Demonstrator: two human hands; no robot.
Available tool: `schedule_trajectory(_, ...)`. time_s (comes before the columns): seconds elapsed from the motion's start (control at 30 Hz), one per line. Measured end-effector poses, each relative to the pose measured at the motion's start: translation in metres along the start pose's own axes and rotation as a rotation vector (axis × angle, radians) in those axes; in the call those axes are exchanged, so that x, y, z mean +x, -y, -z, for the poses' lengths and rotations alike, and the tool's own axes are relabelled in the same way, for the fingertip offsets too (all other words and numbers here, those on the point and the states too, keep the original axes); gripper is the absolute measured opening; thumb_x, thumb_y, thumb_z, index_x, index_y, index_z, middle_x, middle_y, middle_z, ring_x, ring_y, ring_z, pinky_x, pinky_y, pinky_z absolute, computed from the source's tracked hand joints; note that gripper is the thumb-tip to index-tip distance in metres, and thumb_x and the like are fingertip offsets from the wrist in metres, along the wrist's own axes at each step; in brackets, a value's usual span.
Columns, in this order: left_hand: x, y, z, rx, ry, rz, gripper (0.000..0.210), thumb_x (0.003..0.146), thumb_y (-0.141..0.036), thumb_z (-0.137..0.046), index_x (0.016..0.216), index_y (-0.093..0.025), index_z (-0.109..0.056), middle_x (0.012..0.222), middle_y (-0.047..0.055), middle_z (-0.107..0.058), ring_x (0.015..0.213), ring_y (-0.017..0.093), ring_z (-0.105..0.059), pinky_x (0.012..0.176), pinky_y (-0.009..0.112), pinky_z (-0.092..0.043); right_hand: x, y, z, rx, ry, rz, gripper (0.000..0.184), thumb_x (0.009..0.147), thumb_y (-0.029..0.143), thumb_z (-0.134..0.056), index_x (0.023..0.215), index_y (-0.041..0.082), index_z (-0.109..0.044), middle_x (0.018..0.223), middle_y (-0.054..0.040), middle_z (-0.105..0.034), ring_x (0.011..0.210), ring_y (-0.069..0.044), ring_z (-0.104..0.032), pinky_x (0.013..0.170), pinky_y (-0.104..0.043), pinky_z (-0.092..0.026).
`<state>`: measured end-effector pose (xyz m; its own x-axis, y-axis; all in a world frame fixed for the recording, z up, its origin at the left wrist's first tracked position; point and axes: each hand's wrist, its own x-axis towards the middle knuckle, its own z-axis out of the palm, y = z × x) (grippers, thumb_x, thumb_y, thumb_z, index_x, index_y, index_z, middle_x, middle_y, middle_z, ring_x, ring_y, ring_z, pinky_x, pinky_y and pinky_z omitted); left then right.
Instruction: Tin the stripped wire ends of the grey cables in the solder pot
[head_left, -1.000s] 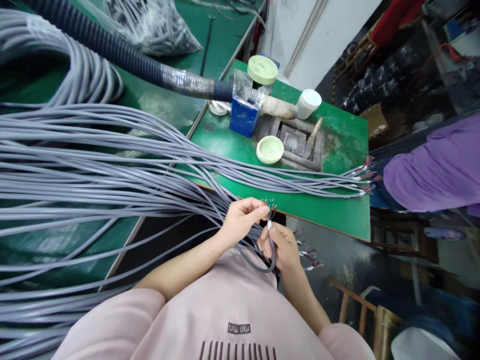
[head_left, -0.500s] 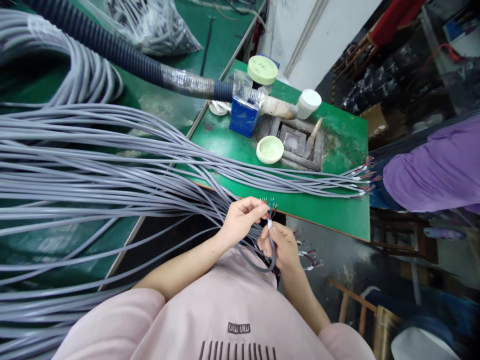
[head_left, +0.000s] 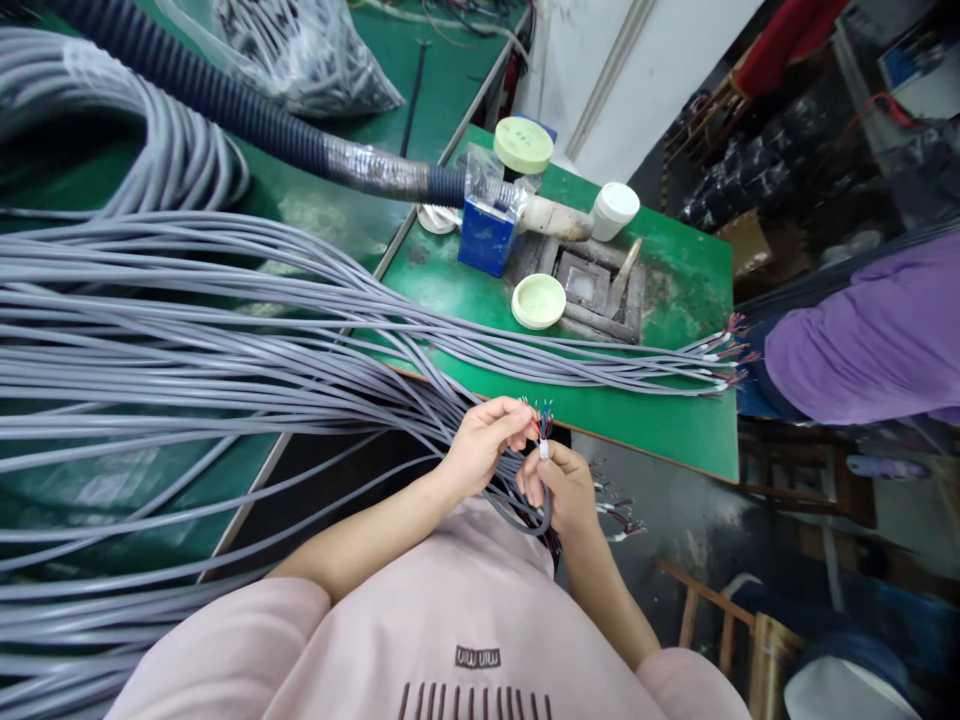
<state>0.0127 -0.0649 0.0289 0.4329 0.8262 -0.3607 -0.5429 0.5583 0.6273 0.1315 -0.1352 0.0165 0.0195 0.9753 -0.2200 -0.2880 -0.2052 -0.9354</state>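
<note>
In my right hand (head_left: 564,485) is the end of a grey cable (head_left: 534,524), closed around it just below a white sleeve (head_left: 544,450). Thin coloured wires (head_left: 546,418), red, blue and dark, fan upward from that sleeve. My left hand (head_left: 487,440) pinches some of the wires between thumb and index finger, left of the sleeve. Behind both hands runs a thick bundle of grey cables (head_left: 405,415). More stripped cable ends (head_left: 619,515) hang to the right of my right hand, below the table edge.
On the green table (head_left: 660,430) lie grey cables (head_left: 570,365) with stripped ends. Beyond them stand a solder pot (head_left: 589,285), a pale green dish (head_left: 538,302), a white tub (head_left: 615,210) and a blue box (head_left: 484,238) under a black hose (head_left: 247,110). A person's purple sleeve (head_left: 870,340) is at right.
My left fingers have shifted slightly on the wires. The sleeved cable end has moved a little to the right and stands a bit more upright. Both hands keep their hold.
</note>
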Motion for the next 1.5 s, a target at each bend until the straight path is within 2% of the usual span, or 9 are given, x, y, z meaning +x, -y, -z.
schedule_trajectory(0.17,-0.001,0.003,0.001,0.02,0.003,-0.017,0.028,0.065,-0.039,-0.08,0.065,-0.014,-0.068,0.06,0.001,-0.066,0.051,0.006,-0.051,0.051,0.018,-0.041,0.003,0.007,0.0,-0.219,-0.112,0.021,0.017,0.076,0.031,-0.069,0.072,0.019,-0.059,0.048,0.0067,-0.055,0.038,-0.006,-0.045,0.042,-0.019,-0.033)
schedule_trajectory(0.4,-0.003,0.009,0.0,0.164,-0.009,-0.204,0.025,0.068,-0.04,-0.078,0.066,-0.016,-0.071,0.064,0.001,-0.067,0.057,0.009,-0.056,0.056,0.022,-0.045,0.009,0.02,-0.005,-0.386,-0.226,0.214,0.014,0.08,0.029,-0.067,0.08,0.021,-0.055,0.057,0.0071,-0.056,0.046,-0.007,-0.052,0.047,-0.019,-0.043)
schedule_trajectory(0.63,-0.004,0.008,-0.001,0.059,0.035,-0.158,0.023,0.071,-0.04,-0.077,0.069,-0.018,-0.074,0.059,0.0,-0.066,0.051,0.007,-0.053,0.053,0.021,-0.042,0.013,0.021,-0.016,-0.408,-0.282,0.39,0.01,0.084,0.031,-0.063,0.084,0.022,-0.058,0.07,0.0036,-0.06,0.055,-0.009,-0.059,0.051,-0.021,-0.05)
schedule_trajectory(0.7,-0.005,0.006,0.0,0.108,0.058,-0.226,0.021,0.075,-0.039,-0.074,0.072,-0.019,-0.074,0.06,0.0,-0.066,0.052,0.009,-0.055,0.054,0.023,-0.043,0.014,0.022,-0.017,-0.404,-0.271,0.39,0.009,0.084,0.031,-0.062,0.085,0.022,-0.059,0.072,0.0031,-0.06,0.057,-0.01,-0.06,0.052,-0.021,-0.05)
schedule_trajectory(0.9,-0.008,-0.001,0.002,0.486,0.033,-0.648,0.018,0.082,-0.031,-0.068,0.069,-0.021,-0.074,0.064,0.002,-0.069,0.066,0.014,-0.06,0.07,0.03,-0.047,0.018,0.026,-0.019,-0.359,-0.259,0.391,0.011,0.083,0.03,-0.064,0.08,0.022,-0.058,0.07,0.0034,-0.056,0.057,-0.009,-0.055,0.054,-0.022,-0.049)
schedule_trajectory(1.23,-0.006,-0.002,0.007,0.584,0.014,-0.823,0.014,0.083,-0.028,-0.067,0.072,-0.022,-0.074,0.069,0.002,-0.072,0.065,0.014,-0.06,0.069,0.031,-0.046,0.025,0.021,-0.023,-0.177,-0.256,0.421,0.01,0.083,0.025,-0.064,0.078,0.022,-0.057,0.077,0.0025,-0.049,0.069,-0.011,-0.05,0.069,-0.028,-0.046)
schedule_trajectory(1.3,-0.006,-0.002,0.006,0.528,0.001,-0.779,0.013,0.081,-0.029,-0.068,0.072,-0.021,-0.073,0.069,0.002,-0.072,0.065,0.013,-0.06,0.068,0.03,-0.047,0.026,0.021,-0.022,-0.155,-0.222,0.449,0.006,0.084,0.024,-0.063,0.08,0.022,-0.059,0.079,0.0016,-0.051,0.073,-0.012,-0.052,0.071,-0.029,-0.046)
schedule_trajectory(1.43,-0.006,-0.001,0.003,0.295,-0.005,-0.497,0.02,0.077,-0.036,-0.072,0.067,-0.019,-0.072,0.065,0.002,-0.069,0.063,0.013,-0.061,0.062,0.026,-0.049,0.025,0.026,-0.02,-0.235,-0.111,0.56,0.006,0.079,0.024,-0.068,0.077,0.023,-0.062,0.085,-0.0007,-0.055,0.082,-0.015,-0.056,0.076,-0.032,-0.048)
schedule_trajectory(1.5,-0.007,0.0,0.001,0.254,-0.006,-0.421,0.022,0.074,-0.038,-0.074,0.066,-0.018,-0.071,0.065,0.002,-0.068,0.064,0.013,-0.062,0.063,0.026,-0.05,0.024,0.031,-0.02,-0.323,-0.117,0.582,0.012,0.076,0.021,-0.07,0.072,0.022,-0.059,0.083,-0.0004,-0.057,0.081,-0.015,-0.056,0.075,-0.031,-0.049)
